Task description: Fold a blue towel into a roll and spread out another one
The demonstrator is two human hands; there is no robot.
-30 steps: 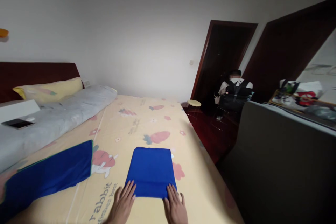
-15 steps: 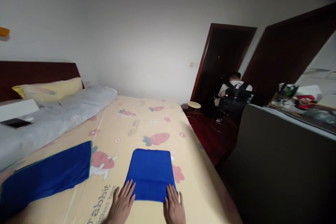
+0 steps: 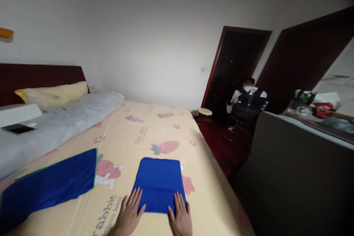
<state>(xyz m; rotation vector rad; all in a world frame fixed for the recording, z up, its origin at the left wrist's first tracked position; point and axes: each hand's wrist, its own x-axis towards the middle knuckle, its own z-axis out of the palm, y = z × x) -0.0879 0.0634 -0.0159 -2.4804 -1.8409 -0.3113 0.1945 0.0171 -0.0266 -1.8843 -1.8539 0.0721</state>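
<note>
A blue cloth (image 3: pixel 159 180), folded into a neat flat rectangle, lies on the bed's patterned yellow sheet (image 3: pixel 210 206). My left hand (image 3: pixel 129 210) rests with fingers stretched out over its near left corner. On the near right corner lies my right hand (image 3: pixel 180 212), also flat, its thumb spread towards the near edge. Both hands press on the cloth from above without gripping it. Farther left, a second blue cloth (image 3: pixel 55 184) with a green edge is spread out in a long strip, apart from my hands.
A grey quilt (image 3: pixel 69 118) and a yellow pillow (image 3: pixel 58 96) lie by the headboard (image 3: pixel 41 77), with a phone (image 3: pixel 18 129) on the quilt. At right stand a dark panel (image 3: pixel 293 169) and a cluttered desk (image 3: pixel 343 116). A person (image 3: pixel 246 99) sits near the doorway beside a stool (image 3: pixel 204 111).
My right hand has slid slightly left and its thumb has moved out from the fingers. My left thumb has spread towards the cloth's near edge. The view has shifted a little.
</note>
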